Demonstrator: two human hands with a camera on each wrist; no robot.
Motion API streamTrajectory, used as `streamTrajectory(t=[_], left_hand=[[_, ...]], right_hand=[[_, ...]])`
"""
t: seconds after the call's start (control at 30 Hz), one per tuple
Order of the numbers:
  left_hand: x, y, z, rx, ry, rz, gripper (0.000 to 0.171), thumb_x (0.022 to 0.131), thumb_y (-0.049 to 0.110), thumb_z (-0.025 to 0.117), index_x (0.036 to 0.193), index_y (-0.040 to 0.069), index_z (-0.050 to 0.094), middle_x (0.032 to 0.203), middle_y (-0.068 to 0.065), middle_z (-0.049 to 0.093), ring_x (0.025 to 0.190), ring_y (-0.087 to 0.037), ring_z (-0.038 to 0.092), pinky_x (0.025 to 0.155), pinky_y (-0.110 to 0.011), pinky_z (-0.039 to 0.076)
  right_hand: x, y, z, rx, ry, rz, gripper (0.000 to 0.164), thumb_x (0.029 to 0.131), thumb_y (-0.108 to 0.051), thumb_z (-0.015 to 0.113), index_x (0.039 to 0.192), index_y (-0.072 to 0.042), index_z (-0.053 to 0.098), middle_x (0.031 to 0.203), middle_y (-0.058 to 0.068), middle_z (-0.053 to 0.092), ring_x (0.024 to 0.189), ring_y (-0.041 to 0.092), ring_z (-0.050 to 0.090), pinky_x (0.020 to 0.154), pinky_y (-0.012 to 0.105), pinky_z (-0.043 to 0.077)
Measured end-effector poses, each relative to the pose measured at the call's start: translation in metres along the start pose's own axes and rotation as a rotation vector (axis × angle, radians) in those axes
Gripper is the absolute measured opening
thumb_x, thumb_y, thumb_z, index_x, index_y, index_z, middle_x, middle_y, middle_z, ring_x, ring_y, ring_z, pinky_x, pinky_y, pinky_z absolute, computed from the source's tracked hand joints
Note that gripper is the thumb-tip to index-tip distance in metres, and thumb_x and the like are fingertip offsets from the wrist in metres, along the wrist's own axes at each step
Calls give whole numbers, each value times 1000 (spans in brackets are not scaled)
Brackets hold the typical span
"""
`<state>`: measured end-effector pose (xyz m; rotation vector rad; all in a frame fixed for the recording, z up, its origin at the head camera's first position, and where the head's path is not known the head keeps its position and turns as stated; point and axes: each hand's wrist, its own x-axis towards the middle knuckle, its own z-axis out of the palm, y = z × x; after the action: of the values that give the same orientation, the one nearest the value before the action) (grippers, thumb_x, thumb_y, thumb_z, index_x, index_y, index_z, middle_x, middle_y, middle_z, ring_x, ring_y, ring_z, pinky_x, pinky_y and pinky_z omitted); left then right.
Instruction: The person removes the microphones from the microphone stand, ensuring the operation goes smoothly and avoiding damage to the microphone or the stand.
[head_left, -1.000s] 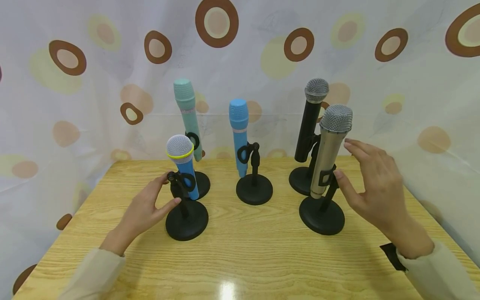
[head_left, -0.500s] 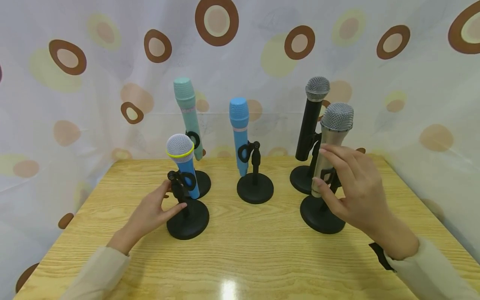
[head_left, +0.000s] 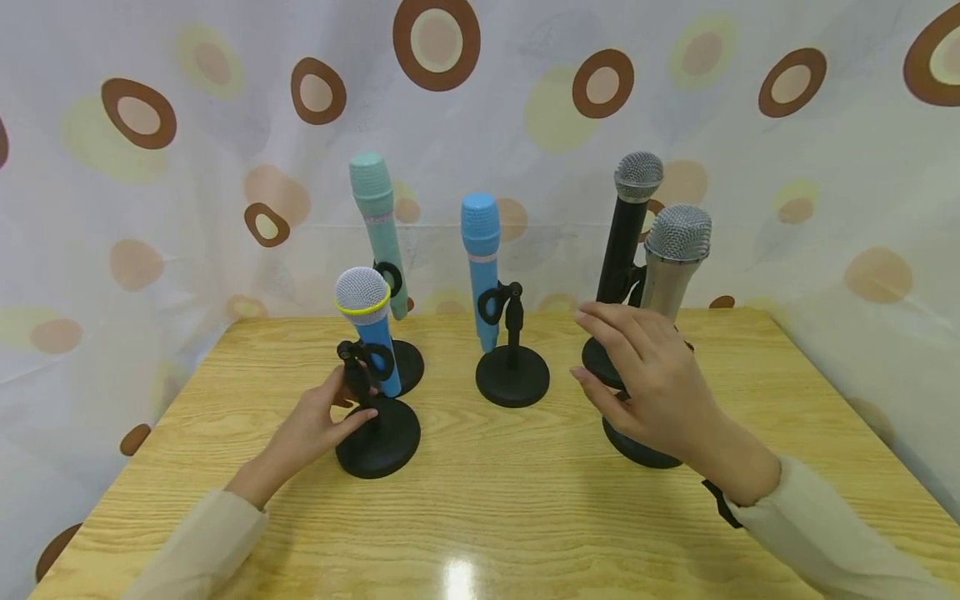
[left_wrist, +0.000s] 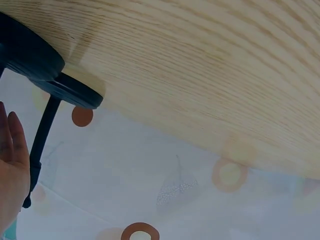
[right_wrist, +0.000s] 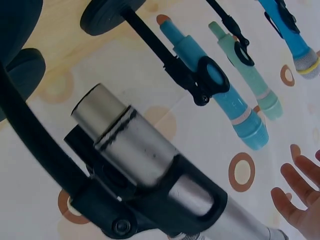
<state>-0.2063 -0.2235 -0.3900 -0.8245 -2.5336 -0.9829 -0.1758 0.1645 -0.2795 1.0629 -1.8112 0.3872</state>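
My left hand [head_left: 315, 421] is at the front-left microphone stand [head_left: 378, 442], thumb at the near side of its post and fingers curled behind it. That stand carries a blue microphone [head_left: 377, 337] with a white mesh head and yellow ring. My right hand [head_left: 648, 367] hovers with thumb and fingers apart, holding nothing; it overlaps the stand of the champagne-coloured microphone [head_left: 667, 283]. In the right wrist view, some fingers [right_wrist: 302, 182] are spread at the right edge. Left of this hand stands a light-blue microphone [head_left: 482, 250] in its own stand [head_left: 513, 379].
A mint microphone [head_left: 378, 204] stands at the back left, and a black one [head_left: 622, 242] with a silver mesh head at the back right. All are clipped in black round-based stands on a wooden table [head_left: 480, 517]. A patterned cloth [head_left: 480, 108] hangs behind.
My right hand has swept left from beside the champagne-coloured microphone, across its front, towards the middle. My left hand has edged right, closer around the front-left stand's post.
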Motion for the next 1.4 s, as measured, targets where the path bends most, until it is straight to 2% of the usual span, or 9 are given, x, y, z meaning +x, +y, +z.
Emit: streamTrajectory(t=[0.17, 0.43, 0.57, 0.67, 0.8, 0.9, 1.0, 1.23, 1.4], left_hand=[[-1, -1, 3, -69, 9, -1, 45, 80, 8, 69, 117, 9, 44, 95, -6, 66, 79, -14, 67, 70, -31, 56], [0, 0, 4, -73, 26, 6, 44, 80, 5, 69, 117, 8, 45, 92, -3, 66, 78, -14, 67, 69, -27, 56], [0, 1, 6, -66, 42, 17, 41, 80, 3, 68, 114, 5, 45, 90, -8, 66, 77, -18, 67, 67, -28, 56], [1, 7, 6, -65, 52, 16, 40, 79, -1, 67, 113, 2, 45, 89, -13, 66, 76, -22, 67, 65, -31, 56], [3, 26, 0, -66, 61, 14, 38, 78, -6, 66, 110, -3, 46, 87, -17, 65, 74, -27, 66, 64, -33, 56], [4, 37, -4, -61, 62, 11, 37, 78, -7, 65, 109, -5, 46, 86, -18, 65, 73, -28, 66, 64, -33, 56], [4, 40, -5, -65, 62, 5, 36, 78, -8, 65, 108, -6, 46, 86, -18, 65, 74, -28, 66, 64, -33, 56], [5, 36, -4, -65, 65, 10, 36, 77, -8, 65, 107, -7, 46, 85, -17, 66, 72, -28, 66, 62, -34, 56], [3, 18, 4, -54, 64, -2, 37, 78, -5, 66, 110, -4, 46, 85, -15, 66, 72, -27, 66, 62, -33, 55]], right_hand=[[-1, 0, 12, 10, -76, 20, 47, 94, -35, 44, 119, 3, 54, 115, 17, 58, 101, 32, 55, 84, 47, 44], [-2, 0, 35, 44, -193, 69, 52, 95, -42, 39, 124, -1, 51, 120, 14, 56, 107, 29, 54, 91, 45, 44], [-1, -2, 48, 63, -250, 81, 51, 94, -41, 44, 125, -1, 50, 122, 13, 55, 110, 28, 53, 93, 44, 43], [0, -5, 58, 86, -292, 99, 50, 92, -39, 49, 127, -3, 49, 123, 12, 55, 111, 27, 52, 94, 43, 43], [2, -8, 70, 112, -329, 119, 50, 90, -36, 55, 128, -5, 47, 124, 11, 55, 112, 26, 52, 95, 43, 43], [5, -10, 79, 137, -334, 122, 50, 88, -34, 57, 128, -5, 47, 123, 12, 55, 112, 26, 54, 95, 42, 43], [8, -11, 85, 156, -334, 125, 50, 89, -34, 58, 128, -5, 46, 122, 12, 56, 110, 25, 55, 94, 41, 44], [17, -12, 97, 200, -338, 178, 50, 87, -32, 60, 126, -4, 48, 119, 11, 58, 104, 24, 58, 92, 41, 46], [22, -13, 102, 242, -343, 211, 49, 87, -31, 60, 125, -4, 48, 119, 10, 58, 105, 21, 57, 89, 37, 48]])
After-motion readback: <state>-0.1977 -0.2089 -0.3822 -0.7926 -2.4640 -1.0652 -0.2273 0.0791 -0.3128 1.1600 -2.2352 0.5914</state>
